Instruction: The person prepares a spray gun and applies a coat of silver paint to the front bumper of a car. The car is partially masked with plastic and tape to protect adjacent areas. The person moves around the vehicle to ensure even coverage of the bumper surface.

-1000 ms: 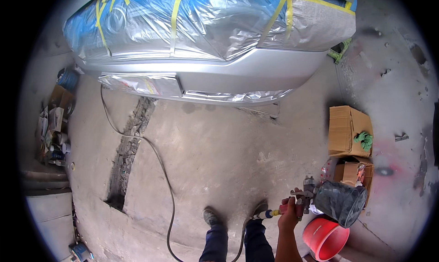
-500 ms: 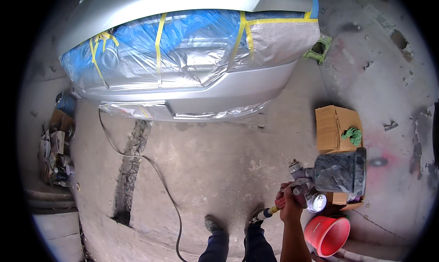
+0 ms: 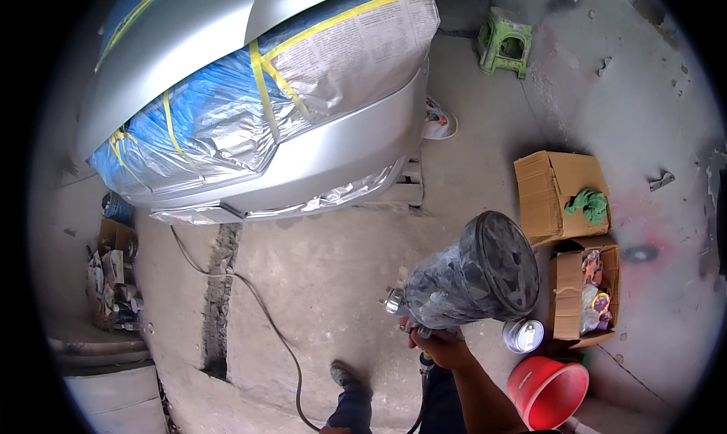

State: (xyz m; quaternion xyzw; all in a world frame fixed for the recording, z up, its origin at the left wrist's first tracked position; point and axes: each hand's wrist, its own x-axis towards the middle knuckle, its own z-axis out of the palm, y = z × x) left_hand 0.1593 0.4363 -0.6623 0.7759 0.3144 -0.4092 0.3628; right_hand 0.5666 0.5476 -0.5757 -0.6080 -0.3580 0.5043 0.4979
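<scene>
My right hand (image 3: 439,348) grips a paint spray gun (image 3: 395,301) by its handle, with fingers wrapped round it. A large dark, paint-smeared cup (image 3: 462,275) sits on the gun, tilted with its round lid up and to the right. The air hose (image 3: 425,369) runs down from the handle. At the lower edge only a sliver of my left hand (image 3: 335,431) shows, its fingers hidden. Ahead and to the left stands a silver car bumper (image 3: 333,157), apart from the gun. Blue film (image 3: 193,108), newspaper (image 3: 356,55) and yellow tape (image 3: 261,93) cover the area above it.
A black hose (image 3: 265,309) snakes over the concrete floor beside a broken groove (image 3: 218,305). On the right are cardboard boxes (image 3: 541,195), a green cloth (image 3: 588,205), a lidded tin (image 3: 522,335) and a red bucket (image 3: 549,392). A green stool (image 3: 503,44) stands beyond.
My view has turned, bringing more of the car's right side in. The spray gun has swung left, its cup now tilted up towards me. A sliver of my left hand has appeared.
</scene>
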